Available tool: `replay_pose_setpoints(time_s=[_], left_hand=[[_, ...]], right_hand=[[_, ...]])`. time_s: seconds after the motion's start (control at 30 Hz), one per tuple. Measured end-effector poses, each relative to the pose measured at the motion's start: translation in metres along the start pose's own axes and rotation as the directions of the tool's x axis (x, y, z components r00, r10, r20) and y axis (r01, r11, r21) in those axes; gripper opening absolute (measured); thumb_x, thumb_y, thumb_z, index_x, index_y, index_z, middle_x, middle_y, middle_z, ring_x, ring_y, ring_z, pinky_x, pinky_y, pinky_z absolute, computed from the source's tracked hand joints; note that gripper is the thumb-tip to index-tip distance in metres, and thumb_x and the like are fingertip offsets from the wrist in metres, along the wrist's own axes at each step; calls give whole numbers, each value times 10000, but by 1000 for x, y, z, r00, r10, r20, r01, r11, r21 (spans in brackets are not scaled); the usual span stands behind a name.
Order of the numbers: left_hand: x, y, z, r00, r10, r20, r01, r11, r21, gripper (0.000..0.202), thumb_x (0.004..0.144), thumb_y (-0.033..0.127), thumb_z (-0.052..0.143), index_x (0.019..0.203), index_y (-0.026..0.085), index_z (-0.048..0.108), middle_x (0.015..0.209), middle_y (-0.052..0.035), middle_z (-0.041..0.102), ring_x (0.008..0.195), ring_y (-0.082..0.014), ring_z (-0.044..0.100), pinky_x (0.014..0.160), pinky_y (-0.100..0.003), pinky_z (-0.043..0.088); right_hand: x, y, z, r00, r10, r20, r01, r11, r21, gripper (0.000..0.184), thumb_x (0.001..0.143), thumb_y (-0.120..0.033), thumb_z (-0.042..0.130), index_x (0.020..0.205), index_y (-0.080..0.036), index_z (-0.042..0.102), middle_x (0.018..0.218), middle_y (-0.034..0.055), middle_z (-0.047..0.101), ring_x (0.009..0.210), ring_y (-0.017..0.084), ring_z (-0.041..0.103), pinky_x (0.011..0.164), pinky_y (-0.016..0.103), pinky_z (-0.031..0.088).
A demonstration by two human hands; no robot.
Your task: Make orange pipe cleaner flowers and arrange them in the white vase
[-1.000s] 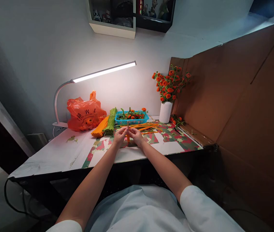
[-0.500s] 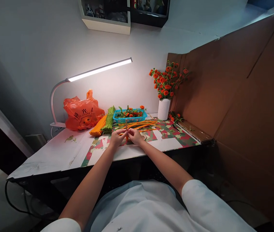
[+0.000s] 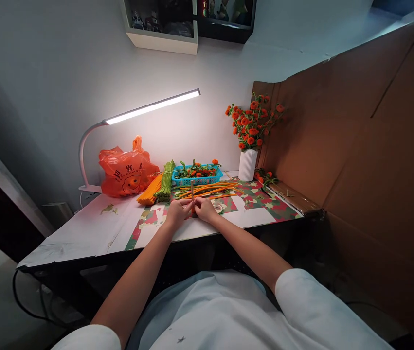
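Observation:
My left hand [image 3: 178, 212] and my right hand [image 3: 206, 210] meet over the near part of the table, fingertips closed together. Between them stands a thin brownish stick [image 3: 192, 188], upright, its top poking out above the fingers. A little orange shows below the fingertips, but its form is mostly hidden. Just beyond the hands lie loose orange and green pipe cleaners [image 3: 210, 189]. A small roll of tape [image 3: 218, 208] rests beside my right hand. Left of the loose ones are an orange pipe cleaner bundle [image 3: 150, 191] and a green bundle [image 3: 166, 183].
A blue basket [image 3: 196, 181] of orange flowers stands behind. A white ribbed vase [image 3: 247, 165] holds more orange flowers, near a tall cardboard sheet [image 3: 338, 126] on the right. At left are an orange plastic bag [image 3: 126, 175] and a lamp [image 3: 152, 107].
Both hands stay together around the stick, with only slight finger movement. Less orange shows below the fingertips now. The view has shifted slightly.

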State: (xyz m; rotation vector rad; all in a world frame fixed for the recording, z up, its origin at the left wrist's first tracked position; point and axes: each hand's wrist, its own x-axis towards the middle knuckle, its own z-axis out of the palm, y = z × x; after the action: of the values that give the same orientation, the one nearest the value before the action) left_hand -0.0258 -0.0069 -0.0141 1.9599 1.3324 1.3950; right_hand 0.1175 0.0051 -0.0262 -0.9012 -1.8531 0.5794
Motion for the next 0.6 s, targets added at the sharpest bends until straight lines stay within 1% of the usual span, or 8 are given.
replay_pose_setpoints(time_s=[0.1,0.27,0.43,0.6], left_hand=[[0,0,-1,1000,-16,11,16,999,34,188,715,339,659,807,229,780,826,-41,764,802,-257,698,744,-321,496],[0,1,-1,999,-30,38,29,999,35,178,715,342,660,792,234,778,789,-38,761,771,-247,691,719,-306,486],[-1,0,-1,999,5,39,-5,1000,-1,164,711,342,670,786,243,778,813,-36,762,791,-243,689,725,-297,480],[-2,-4,2,999,11,34,-11,1000,7,239,759,376,617,822,210,776,744,-34,753,681,-209,667,630,-270,469]], right_hand=[[0,1,1,1000,3,-2,-3,1000,-1,144,749,-139,514,624,-196,558,582,-9,571,544,125,477,562,240,350],[0,3,1,1000,-9,-5,9,1000,-19,142,746,-143,508,634,-192,581,578,-6,576,545,127,480,567,240,355],[-1,3,0,1000,-10,9,11,997,-71,150,757,-132,506,664,-177,615,611,13,605,561,135,495,565,243,358],[-3,2,1,1000,-10,-7,10,995,-95,169,774,-117,510,699,-170,652,651,13,650,585,124,525,596,231,398]])
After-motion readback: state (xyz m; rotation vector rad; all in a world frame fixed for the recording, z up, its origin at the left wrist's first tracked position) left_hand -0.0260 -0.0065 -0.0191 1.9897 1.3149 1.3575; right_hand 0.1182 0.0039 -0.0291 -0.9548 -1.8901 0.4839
